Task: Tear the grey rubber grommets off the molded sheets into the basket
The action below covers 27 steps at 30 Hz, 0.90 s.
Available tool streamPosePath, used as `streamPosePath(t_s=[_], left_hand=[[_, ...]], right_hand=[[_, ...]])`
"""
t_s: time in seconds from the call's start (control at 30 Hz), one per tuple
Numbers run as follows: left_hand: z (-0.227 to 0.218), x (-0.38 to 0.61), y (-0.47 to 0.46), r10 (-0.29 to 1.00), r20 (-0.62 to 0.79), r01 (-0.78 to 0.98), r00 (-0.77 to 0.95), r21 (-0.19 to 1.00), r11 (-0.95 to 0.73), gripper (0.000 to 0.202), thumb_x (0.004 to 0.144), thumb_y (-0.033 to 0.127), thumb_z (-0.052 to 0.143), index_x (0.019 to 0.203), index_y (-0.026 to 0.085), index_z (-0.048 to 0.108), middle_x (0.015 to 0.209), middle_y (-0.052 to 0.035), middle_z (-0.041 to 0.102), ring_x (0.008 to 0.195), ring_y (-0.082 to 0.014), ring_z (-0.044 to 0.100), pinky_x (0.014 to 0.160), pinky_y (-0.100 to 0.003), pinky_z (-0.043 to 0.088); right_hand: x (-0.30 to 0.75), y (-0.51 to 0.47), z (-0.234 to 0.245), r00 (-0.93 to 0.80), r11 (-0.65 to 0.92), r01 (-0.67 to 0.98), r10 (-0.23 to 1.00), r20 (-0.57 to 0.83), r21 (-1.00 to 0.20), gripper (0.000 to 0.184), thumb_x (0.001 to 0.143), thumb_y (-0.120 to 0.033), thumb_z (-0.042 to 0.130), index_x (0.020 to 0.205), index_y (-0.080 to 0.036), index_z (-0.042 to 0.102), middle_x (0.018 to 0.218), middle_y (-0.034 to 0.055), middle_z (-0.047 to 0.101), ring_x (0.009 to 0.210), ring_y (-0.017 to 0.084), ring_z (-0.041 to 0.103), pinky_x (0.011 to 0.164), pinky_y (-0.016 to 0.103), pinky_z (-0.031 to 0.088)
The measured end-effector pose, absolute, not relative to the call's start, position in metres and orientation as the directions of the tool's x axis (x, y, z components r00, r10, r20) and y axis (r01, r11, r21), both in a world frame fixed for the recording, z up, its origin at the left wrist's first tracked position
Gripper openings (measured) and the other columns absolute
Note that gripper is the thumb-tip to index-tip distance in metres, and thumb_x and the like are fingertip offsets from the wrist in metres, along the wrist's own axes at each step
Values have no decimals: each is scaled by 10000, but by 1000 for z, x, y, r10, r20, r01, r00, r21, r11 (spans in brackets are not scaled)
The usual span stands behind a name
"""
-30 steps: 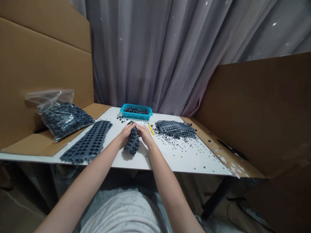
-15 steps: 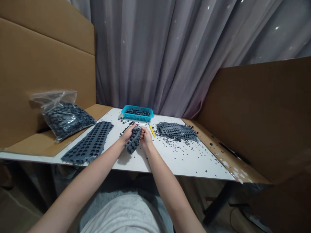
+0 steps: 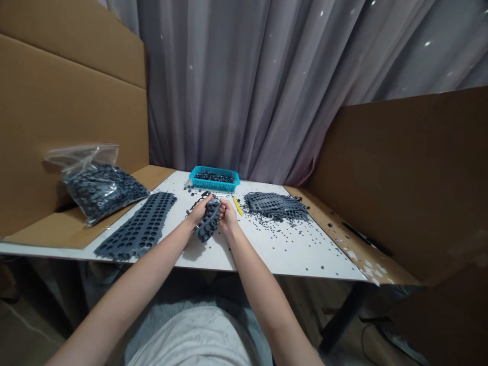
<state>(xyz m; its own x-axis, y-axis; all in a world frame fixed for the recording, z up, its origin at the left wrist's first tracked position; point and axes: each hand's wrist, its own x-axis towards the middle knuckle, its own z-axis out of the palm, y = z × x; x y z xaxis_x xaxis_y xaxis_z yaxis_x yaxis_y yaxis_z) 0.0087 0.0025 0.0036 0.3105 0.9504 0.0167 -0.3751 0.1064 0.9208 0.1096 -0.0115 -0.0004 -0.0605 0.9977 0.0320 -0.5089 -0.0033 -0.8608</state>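
Left hand (image 3: pixel 197 211) and right hand (image 3: pixel 227 215) closed round grey studded strip (image 3: pixel 208 223) between them.
Looks partway: studs left on strip; loose pieces in bag (image 3: pixel 104 192) far left, basket (image 3: pixel 214 186) ahead; perforated sheets (image 3: pixel 272 204) right.

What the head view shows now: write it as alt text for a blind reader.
A person's left hand and right hand hold a dark, knobbly strip over a white table. Beyond sits a blue basket of dark pieces; perforated grey sheeting lies left beside a clear bag, and a pile of sheets lies right.
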Motion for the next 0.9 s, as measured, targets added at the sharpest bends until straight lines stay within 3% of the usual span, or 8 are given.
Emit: streamPosePath(t_s=[0.13,0.3,0.43,0.53,0.7,0.8,0.9], left_hand=[[5,6,0,963,92,-374,255,927,11,336,731,466,598,713,131,590,564,10,602,492,-116,557,543,-257,453],[4,4,-2,970,142,-307,195,949,-77,390,660,520,618,661,131,590,520,7,582,478,-132,537,520,-250,417],[4,6,-3,964,167,-223,205,967,-120,404,661,524,608,623,122,602,534,-15,584,504,-136,526,522,-245,399],[11,6,-6,957,215,-193,193,965,-177,405,665,534,596,609,132,590,559,-7,578,548,-133,519,546,-233,392],[41,-7,-44,932,265,-139,246,962,-236,437,704,552,553,654,123,621,609,-19,605,624,-159,541,597,-244,409],[51,-24,-91,911,265,-110,316,964,-242,384,717,498,588,698,120,649,685,-37,646,706,-186,570,649,-254,432],[34,-39,-144,927,195,-79,320,981,-179,319,706,448,637,720,130,656,716,-35,662,722,-184,587,666,-245,448]], right_hand=[[112,-12,2,-19,94,-415,994,112,-905,408,722,-463,553,529,-196,313,401,-94,208,339,47,140,341,178,115],[126,-9,4,58,238,-248,971,231,-939,507,794,-623,306,511,-205,269,407,-86,153,358,65,139,372,196,170],[129,-14,4,78,373,-34,926,370,-927,505,751,-605,438,492,-183,338,450,-57,253,437,78,242,437,206,204],[128,-23,13,5,461,123,885,466,-879,470,702,-527,575,481,-162,378,496,-44,301,521,87,291,499,211,222],[129,-61,46,-191,534,259,845,499,-805,439,740,-468,574,498,-155,385,494,-48,302,519,83,279,505,223,205],[128,-102,59,-332,559,267,818,469,-785,424,800,-431,537,529,-152,368,514,-50,276,515,73,258,490,220,191],[122,-149,44,-475,473,106,797,373,-875,410,837,-419,502,555,-146,383,530,-48,267,510,64,239,478,214,182]])
